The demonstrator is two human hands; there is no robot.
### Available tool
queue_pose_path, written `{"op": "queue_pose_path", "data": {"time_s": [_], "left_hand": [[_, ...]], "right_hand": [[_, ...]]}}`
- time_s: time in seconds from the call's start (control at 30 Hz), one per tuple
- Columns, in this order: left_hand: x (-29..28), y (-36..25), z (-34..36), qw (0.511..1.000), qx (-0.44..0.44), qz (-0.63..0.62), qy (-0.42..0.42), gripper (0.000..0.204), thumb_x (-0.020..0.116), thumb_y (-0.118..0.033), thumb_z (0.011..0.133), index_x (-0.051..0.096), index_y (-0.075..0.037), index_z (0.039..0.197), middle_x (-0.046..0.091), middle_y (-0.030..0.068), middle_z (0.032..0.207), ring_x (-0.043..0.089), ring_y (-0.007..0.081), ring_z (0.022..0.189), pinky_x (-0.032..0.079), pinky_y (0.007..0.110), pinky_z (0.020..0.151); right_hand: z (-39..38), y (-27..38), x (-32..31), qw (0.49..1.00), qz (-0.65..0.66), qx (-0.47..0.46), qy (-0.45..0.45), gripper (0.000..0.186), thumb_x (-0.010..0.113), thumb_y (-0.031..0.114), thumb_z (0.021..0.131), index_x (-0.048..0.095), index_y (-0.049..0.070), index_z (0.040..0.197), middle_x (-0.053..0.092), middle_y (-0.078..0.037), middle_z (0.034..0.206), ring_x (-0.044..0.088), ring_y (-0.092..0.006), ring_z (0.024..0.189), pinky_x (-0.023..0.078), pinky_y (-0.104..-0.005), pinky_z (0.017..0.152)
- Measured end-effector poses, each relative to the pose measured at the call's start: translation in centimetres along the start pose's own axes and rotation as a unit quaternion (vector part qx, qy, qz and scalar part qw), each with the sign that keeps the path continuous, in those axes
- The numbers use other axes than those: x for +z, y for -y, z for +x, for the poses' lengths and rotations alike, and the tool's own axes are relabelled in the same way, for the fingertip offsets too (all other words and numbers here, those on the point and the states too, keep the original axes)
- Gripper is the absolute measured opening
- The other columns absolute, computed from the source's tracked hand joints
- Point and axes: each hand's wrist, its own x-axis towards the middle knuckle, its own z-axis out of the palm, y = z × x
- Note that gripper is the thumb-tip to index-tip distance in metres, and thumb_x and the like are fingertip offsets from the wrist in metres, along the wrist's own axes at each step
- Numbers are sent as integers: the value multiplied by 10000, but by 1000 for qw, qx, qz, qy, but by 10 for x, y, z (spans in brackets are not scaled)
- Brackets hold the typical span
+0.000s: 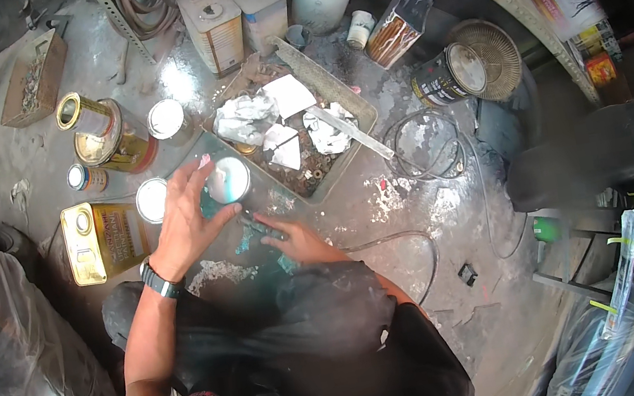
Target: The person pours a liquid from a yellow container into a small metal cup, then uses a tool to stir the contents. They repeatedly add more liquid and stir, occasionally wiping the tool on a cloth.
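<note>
My left hand [184, 216], with a dark watch on its wrist, spans the left side of an open round can [230, 181]. Its fingers lie along the far left rim and the thumb along the near one. Inside the can is a pale liquid with a teal patch. My right hand [297, 239] is low, just right of the can's near side, with fingers apart. Small greyish bits by its fingertips are too unclear to name. Left of my left hand stands a can with a white top [153, 200], partly hidden by the hand.
A tray [324, 190] of debris, crumpled paper and a flat stick lies beyond the can. Around stand a rectangular gold tin [96, 243], stacked gold cans [112, 140], two jerrycans [213, 26] and a black can [447, 75]. A cable [433, 241] crosses the floor at right.
</note>
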Motion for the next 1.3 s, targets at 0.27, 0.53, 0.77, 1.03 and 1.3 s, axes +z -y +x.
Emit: {"op": "queue_pose_path", "data": {"time_s": [0.27, 0.53, 0.77, 1.03, 1.3], "left_hand": [[5, 3, 2, 1000, 10, 4, 5, 769, 914, -234, 743, 571, -48, 1405, 531, 233, 1423, 517, 438, 1301, 469, 489, 1064], [4, 2, 2, 1000, -10, -15, 11, 807, 920, -253, 742, 557, -88, 1444, 521, 236, 1439, 520, 426, 1300, 470, 483, 1059], [6, 5, 2, 1000, -1, -1, 22, 823, 924, -259, 736, 551, -96, 1451, 518, 234, 1435, 508, 425, 1308, 472, 490, 1059], [7, 12, -2, 999, 18, 11, 31, 836, 918, -231, 729, 538, -108, 1463, 548, 207, 1397, 552, 407, 1247, 487, 468, 1034], [-4, 5, -1, 998, 4, -13, 69, 792, 909, -184, 717, 566, -90, 1424, 598, 197, 1294, 594, 402, 1160, 518, 464, 973]], "right_hand": [[9, 6, -6, 998, -3, -51, -31, 561, 714, 311, 987, 544, 241, 1517, 679, -178, 1347, 693, -317, 1156, 530, -409, 980], [5, 7, -2, 1000, -12, -10, -13, 563, 726, 308, 977, 554, 235, 1508, 663, -179, 1374, 665, -328, 1232, 514, -427, 1023], [-1, 12, -8, 1000, -18, 7, -3, 574, 730, 316, 974, 548, 233, 1512, 659, -167, 1382, 675, -346, 1202, 524, -423, 1005], [2, 13, -5, 997, -59, -31, 24, 585, 740, 301, 962, 548, 238, 1511, 674, -160, 1352, 684, -372, 1160, 546, -415, 961], [3, 3, -10, 992, -117, -42, 9, 603, 742, 355, 947, 543, 270, 1510, 702, -170, 1145, 692, -411, 965, 551, -458, 820]]}}
